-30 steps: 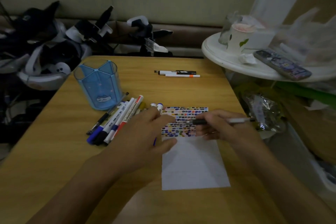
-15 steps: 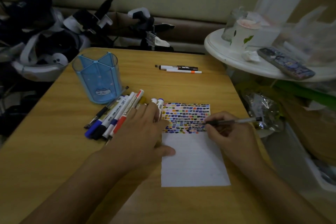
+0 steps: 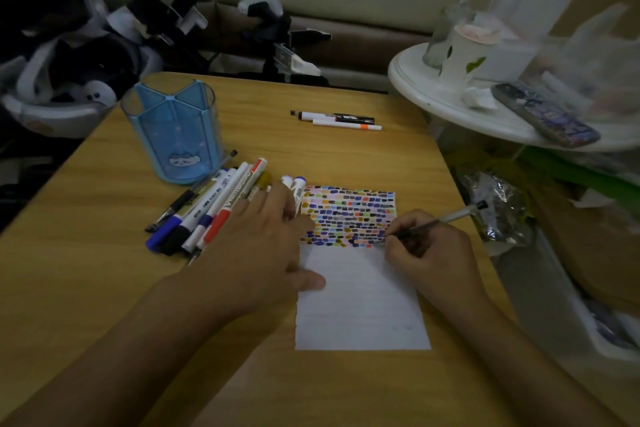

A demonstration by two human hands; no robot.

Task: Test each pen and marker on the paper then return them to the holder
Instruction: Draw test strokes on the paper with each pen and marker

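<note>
Pen (image 3: 433,224) pinched in right hand (image 3: 427,253), tip on paper (image 3: 360,302); holder (image 3: 175,135) far left (nearer flat, empty left hand (image 3: 258,246)).

My right hand (image 3: 427,250) holds a pen (image 3: 437,222) in a writing grip, its tip on the paper (image 3: 360,305) at the lower right edge of the coloured marks. My left hand (image 3: 263,246) lies flat on the paper's left edge, beside the markers (image 3: 214,208) on the bench (image 3: 104,288). The blue holder (image 3: 175,135) stands behind them.
</note>
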